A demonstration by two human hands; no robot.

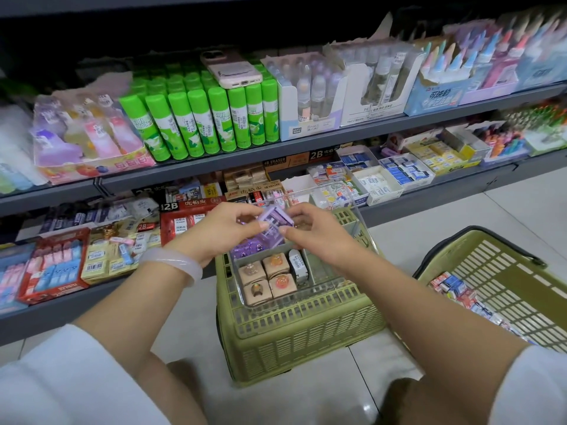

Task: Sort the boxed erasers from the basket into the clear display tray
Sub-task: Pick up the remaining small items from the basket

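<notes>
I see both hands, left and right, pinching a purple boxed eraser above the clear display tray; grey shelves at twelve o'clock, tiled floor below.

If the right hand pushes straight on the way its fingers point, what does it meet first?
Probably the left hand: the right hand points left across the purple box that both pinch, though depth is unclear.

A clear tray sat on an upturned basket; a second basket lay right of it, shelves behind.
</notes>
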